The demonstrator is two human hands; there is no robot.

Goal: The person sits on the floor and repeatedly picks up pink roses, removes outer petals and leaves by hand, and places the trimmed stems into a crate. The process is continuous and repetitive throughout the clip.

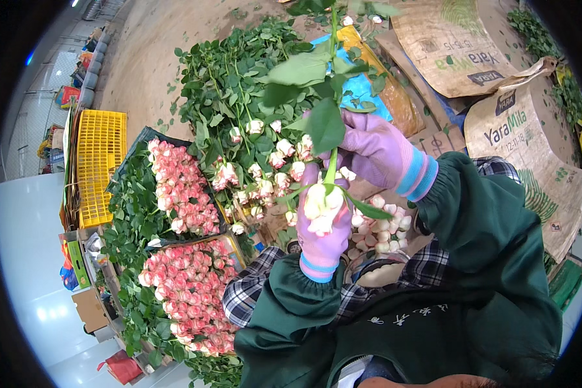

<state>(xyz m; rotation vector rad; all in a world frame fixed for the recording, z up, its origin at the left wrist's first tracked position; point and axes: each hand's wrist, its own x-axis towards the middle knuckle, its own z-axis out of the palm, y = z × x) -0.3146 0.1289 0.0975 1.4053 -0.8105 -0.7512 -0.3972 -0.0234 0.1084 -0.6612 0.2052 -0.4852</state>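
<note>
A rose with a pale, pink-edged bloom (pixel 324 206) hangs head down in front of me, its leafy stem rising to the top of the view. My left hand (pixel 327 233), in a lilac knit glove, is behind the bloom with its fingers around the upper stem. My right hand (pixel 371 145), gloved alike, has its fingers at the stem and leaves just above. Part of the grip is hidden by a large leaf. Loose petals (pixel 383 228) are heaped below my hands. A pile of cut roses (pixel 266 179) lies beyond them, blooms toward me.
Two packed groups of pink roses, one upper (pixel 182 189) and one lower (pixel 194 291), stand at the left. Behind them is a yellow plastic crate (pixel 102 167). Printed fertilizer sacks (pixel 519 140) lie at the right. A yellow and blue plastic wrapping (pixel 383 82) lies beyond my hands.
</note>
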